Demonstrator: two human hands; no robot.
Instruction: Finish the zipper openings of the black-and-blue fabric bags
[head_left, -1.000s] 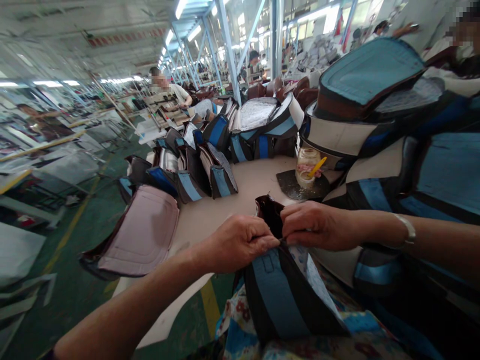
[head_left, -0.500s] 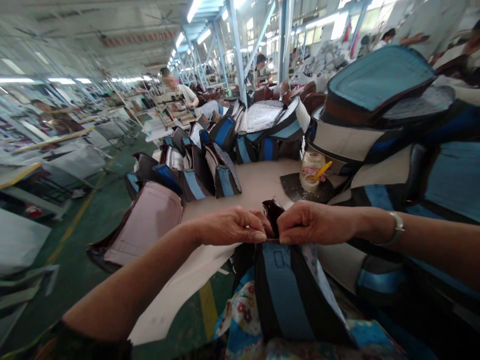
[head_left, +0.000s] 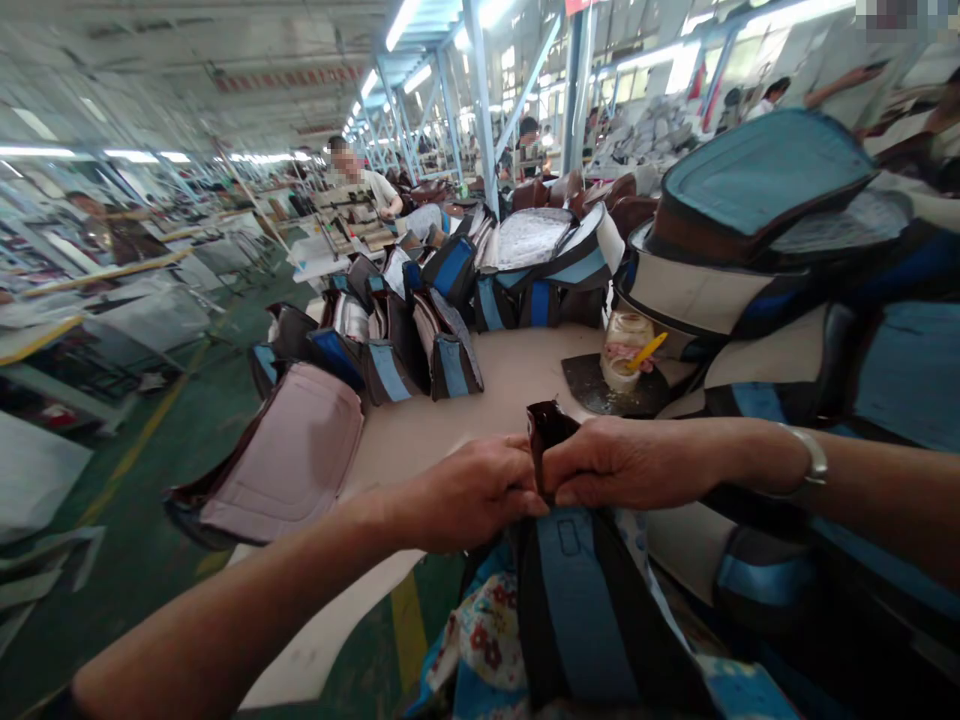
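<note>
A black bag piece with a blue stripe (head_left: 581,610) rests across my lap, over a flowered cloth (head_left: 487,640). My left hand (head_left: 491,490) pinches the left side of its upper edge between thumb and fingers. Close beside it, my right hand (head_left: 604,462) is closed on the same edge, knuckles bent over the rim. Between the two hands the dark brown inner side (head_left: 546,425) of the bag piece stands up. A small rectangle is outlined on the stripe just below my thumbs. My curled fingers hide part of the edge.
A jar with a yellow-handled tool (head_left: 626,355) stands on a dark mat (head_left: 581,385) on the pale table (head_left: 502,360). Several striped bag pieces (head_left: 390,370) line its far left. A pink-lined piece (head_left: 289,450) leans at the left edge. More are piled at right (head_left: 765,170). A co-worker (head_left: 367,190) sits beyond.
Both hands have shifted slightly lower in view, still on the bag piece's edge. The left hand has turned, its fingers now pointing more downward. The brown inner side shows more between them.
</note>
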